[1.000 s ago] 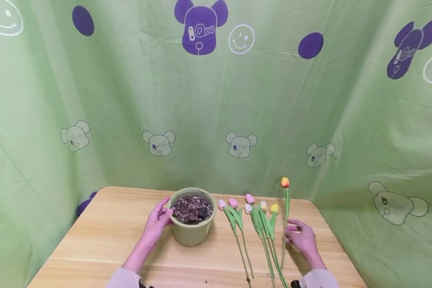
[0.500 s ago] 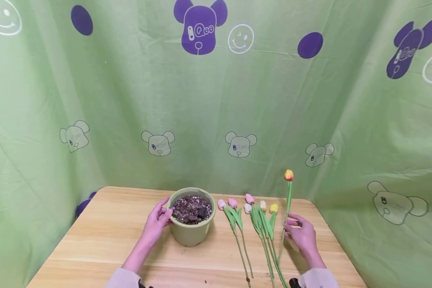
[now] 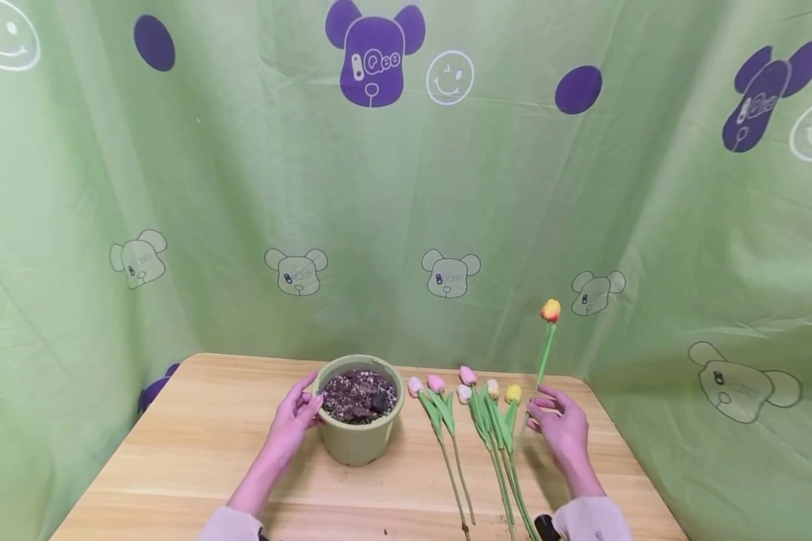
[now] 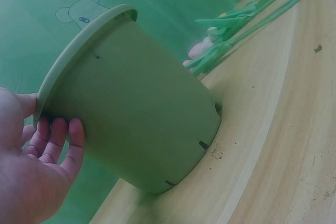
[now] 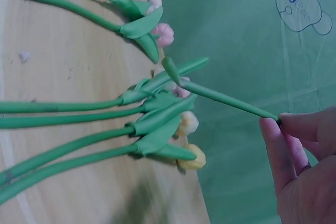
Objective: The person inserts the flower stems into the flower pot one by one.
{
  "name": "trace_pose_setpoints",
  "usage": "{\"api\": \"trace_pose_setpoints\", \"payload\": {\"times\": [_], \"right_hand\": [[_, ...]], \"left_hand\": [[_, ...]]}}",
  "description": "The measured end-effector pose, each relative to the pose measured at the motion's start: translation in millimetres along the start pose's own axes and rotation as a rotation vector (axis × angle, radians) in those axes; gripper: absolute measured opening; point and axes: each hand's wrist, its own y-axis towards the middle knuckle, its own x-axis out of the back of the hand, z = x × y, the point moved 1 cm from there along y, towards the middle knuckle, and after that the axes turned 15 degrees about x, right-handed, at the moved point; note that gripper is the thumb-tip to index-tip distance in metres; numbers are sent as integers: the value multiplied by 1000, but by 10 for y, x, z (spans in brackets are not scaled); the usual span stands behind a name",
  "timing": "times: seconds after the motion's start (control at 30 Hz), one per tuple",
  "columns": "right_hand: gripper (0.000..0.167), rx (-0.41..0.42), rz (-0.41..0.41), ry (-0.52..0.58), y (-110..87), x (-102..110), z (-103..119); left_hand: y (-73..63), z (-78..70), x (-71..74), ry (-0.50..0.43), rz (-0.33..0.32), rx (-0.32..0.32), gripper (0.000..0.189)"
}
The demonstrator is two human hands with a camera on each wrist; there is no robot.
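My left hand (image 3: 291,413) holds the olive-green flowerpot (image 3: 357,445) by its left rim, thumb on the rim and fingers under the lip against the wall, as the left wrist view shows. Dark potting soil (image 3: 352,398) with pale specks and a black lump fills the pot, which stands upright on the table. To the right, my right hand (image 3: 560,427) pinches an artificial tulip (image 3: 550,310) by its stem between thumb and fingers. Its orange-red bloom points up and away. In the right wrist view, the lower stem (image 5: 226,99) juts out past the fingertips.
Between pot and right hand lie more artificial tulips: a pink pair (image 3: 436,384) and a group with pink, white, cream and yellow (image 3: 513,394) heads, stems toward me. They lie on a wooden table (image 3: 189,436). A green patterned curtain (image 3: 372,188) hangs close behind.
My right hand has lifted the orange-red tulip up off the table, its bloom rising and tilting rightward. My left hand keeps its hold on the flowerpot.
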Motion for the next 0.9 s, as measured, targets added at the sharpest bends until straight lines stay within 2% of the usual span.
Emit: {"api": "trace_pose_setpoints", "payload": {"times": [0.6, 0.9], "right_hand": [[61, 73, -25, 118, 55, -286, 389], [57, 109, -51, 158, 63, -533, 576]], "left_hand": [[-14, 19, -6, 26, -3, -1, 58], [-16, 1, 0, 12, -3, 7, 58]]}}
